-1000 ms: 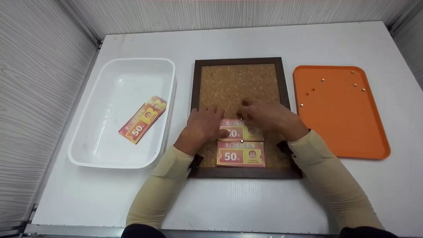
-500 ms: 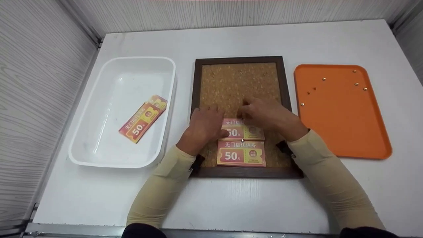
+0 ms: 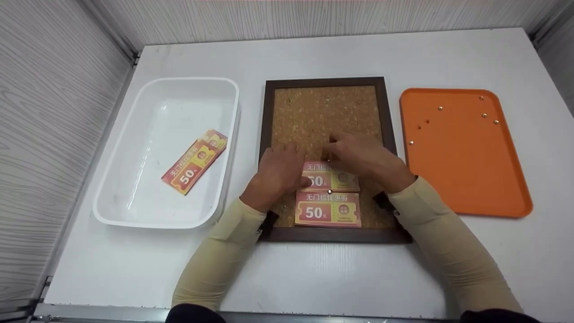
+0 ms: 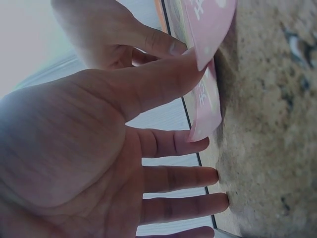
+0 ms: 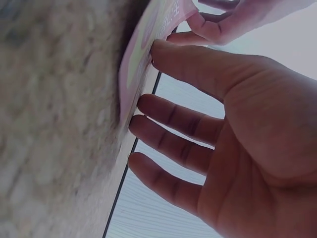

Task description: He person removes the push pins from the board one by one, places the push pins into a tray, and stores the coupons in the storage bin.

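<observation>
My left hand (image 3: 282, 172) spreads over the left of the cork board (image 3: 323, 116), its thumb on the upper pink-and-yellow coupon (image 3: 320, 181). In the left wrist view, the index fingertip is at that coupon's curled corner (image 4: 205, 126), and the other fingers reach straight to the cork. My right hand (image 3: 358, 154) is at the same coupon's top edge, thumb and bent index finger around a small shiny thumbtack (image 3: 328, 161). In the right wrist view the thumb (image 5: 193, 62) largely hides the tack. Below lies a second coupon (image 3: 327, 215) with a thumbtack (image 3: 329, 191) at its top edge.
To the left stands a white plastic tub (image 3: 134, 179) with several coupons (image 3: 190, 166) inside. An orange tray (image 3: 475, 170) with several scattered thumbtacks (image 3: 440, 108) lies on the right. The board's brown frame (image 3: 332, 235) sits on a white table (image 3: 332, 273).
Both hands keep nearly the same places at the upper coupon. The right fingers shift only slightly around the tack.
</observation>
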Action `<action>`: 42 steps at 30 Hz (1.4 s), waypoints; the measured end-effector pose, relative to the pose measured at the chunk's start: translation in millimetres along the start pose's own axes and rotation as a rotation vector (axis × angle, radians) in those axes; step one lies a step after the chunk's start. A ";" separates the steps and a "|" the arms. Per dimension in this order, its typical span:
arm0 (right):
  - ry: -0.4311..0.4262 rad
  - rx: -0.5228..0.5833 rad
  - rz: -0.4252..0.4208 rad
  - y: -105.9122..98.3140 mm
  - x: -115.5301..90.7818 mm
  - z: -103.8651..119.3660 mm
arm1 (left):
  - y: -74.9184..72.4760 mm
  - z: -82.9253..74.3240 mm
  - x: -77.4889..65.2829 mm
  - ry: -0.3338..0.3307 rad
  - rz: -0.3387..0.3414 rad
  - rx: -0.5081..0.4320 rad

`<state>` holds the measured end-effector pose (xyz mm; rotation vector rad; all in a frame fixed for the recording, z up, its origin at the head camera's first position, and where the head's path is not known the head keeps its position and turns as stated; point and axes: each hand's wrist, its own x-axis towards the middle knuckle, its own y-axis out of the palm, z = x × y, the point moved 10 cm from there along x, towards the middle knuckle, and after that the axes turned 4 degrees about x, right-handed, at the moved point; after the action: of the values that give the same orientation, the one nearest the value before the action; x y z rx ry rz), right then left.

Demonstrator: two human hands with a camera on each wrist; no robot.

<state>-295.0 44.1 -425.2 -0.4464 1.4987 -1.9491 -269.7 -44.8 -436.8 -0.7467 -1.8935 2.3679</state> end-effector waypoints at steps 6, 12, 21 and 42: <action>-0.013 -0.004 -0.031 -3.1 0.3 3.2 | 0.0 0.0 1.1 0.000 0.002 -0.006; -0.021 -0.025 -0.045 -3.6 -0.4 5.0 | 0.4 0.0 1.4 0.003 -0.001 -0.029; -0.031 -0.123 0.017 5.7 0.9 8.1 | -0.5 -0.8 1.2 0.010 -0.021 -0.038; -0.109 -0.278 0.048 8.7 -5.3 15.9 | -0.4 -0.8 2.6 0.006 -0.012 -0.031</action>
<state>-278.9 34.6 -428.2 -0.6204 1.6989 -1.6575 -271.8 -43.2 -437.4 -0.7422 -1.9307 2.3323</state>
